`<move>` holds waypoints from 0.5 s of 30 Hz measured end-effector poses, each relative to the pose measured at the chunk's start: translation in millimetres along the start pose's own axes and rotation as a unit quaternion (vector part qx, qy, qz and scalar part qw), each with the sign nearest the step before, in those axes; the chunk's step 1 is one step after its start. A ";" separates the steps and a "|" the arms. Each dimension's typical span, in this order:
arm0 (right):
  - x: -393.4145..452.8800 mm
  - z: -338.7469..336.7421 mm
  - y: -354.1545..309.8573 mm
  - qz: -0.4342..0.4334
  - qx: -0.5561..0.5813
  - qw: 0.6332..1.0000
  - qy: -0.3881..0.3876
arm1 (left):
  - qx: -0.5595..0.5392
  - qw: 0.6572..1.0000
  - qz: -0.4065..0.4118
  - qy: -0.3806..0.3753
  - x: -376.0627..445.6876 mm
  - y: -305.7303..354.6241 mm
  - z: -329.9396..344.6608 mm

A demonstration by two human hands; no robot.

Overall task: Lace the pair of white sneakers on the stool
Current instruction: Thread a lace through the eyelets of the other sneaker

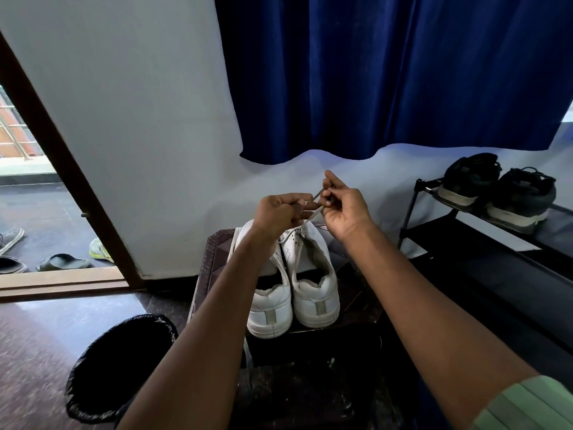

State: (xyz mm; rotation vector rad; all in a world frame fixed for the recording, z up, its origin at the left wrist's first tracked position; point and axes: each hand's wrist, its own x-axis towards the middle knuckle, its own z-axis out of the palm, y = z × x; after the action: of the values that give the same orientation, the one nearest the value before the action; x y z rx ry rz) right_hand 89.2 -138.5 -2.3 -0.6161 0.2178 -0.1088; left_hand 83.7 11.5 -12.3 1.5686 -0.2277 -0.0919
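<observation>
Two white sneakers [294, 274] on stool [214, 243], heels nearest. Lace [313, 214] of right-side one pinched by left hand [280, 212] and right hand [342, 206]. Lacing evidently early; most left.

Both forearms bare; hands bare, no rings or watch visible; pale green ribbed sleeve [527, 405] at right upper arm.

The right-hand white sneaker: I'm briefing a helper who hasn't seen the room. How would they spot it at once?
Below the blue curtain stands a dark stool bearing two white sneakers, heels toward the camera. The right sneaker is the one whose lace rises taut into both hands; the left sneaker lies partly under the forearm.
</observation>
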 end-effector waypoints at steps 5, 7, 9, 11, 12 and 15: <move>0.4 -0.9 6.5 -0.033 0.006 0.999 0.021 | 0.024 1.000 0.006 0.000 -4.2 0.5 0.9; 2.0 -2.2 7.9 -0.041 0.014 0.999 0.029 | 0.048 0.999 0.001 -0.009 -5.6 0.5 1.2; 0.3 -1.2 7.8 -0.044 0.012 0.998 0.035 | 0.058 0.998 -0.001 -0.024 -7.0 0.1 2.1; -1.3 0.2 7.9 -0.041 -0.028 0.998 0.047 | 0.082 0.996 0.018 -0.028 -6.3 -0.9 2.8; -0.5 -0.2 8.1 -0.033 -0.089 0.994 0.056 | 0.097 0.994 0.031 -0.024 -4.7 -1.9 2.6; -3.3 -5.0 7.7 -0.039 -0.467 0.878 0.098 | 0.142 0.989 0.052 0.003 3.1 -8.1 -1.0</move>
State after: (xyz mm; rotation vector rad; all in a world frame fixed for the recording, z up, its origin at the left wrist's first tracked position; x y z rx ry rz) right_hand 85.1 -134.5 -10.2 -1.5880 0.4499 -0.1433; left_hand 87.6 11.8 -20.1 1.8357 -0.3286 0.0279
